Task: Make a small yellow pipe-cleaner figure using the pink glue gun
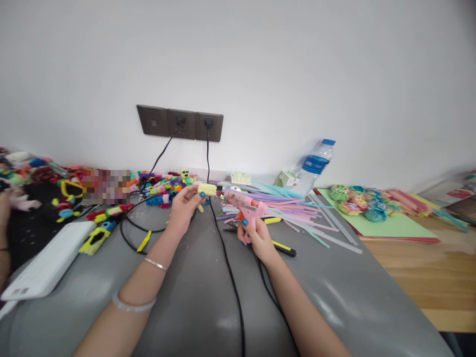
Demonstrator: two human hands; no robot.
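Above the grey counter (pixel 201 307), my left hand (pixel 185 207) pinches a pale-yellow piece (pixel 207 189) almost closed; my right hand (pixel 257 238) wraps tightly around a pink glue gun (pixel 250 210) just beside it. Fuzzy figures (pixel 97 239) at left look finished; this piece seems unfinished, and loose strips (pixel 293 206) lie apparently unworked.

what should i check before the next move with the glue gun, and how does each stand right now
1. Pink glue gun held in the right hand: ok.
2. Yellow piece pinched in the left hand's fingers: ok.
3. Left fingers off the gun's nozzle end: ok, a gap shows.
4. Gun's cord plugged in: cannot tell, it runs out of frame.
5. Nozzle hot: cannot tell.
6. Cap on the water bottle: ok.
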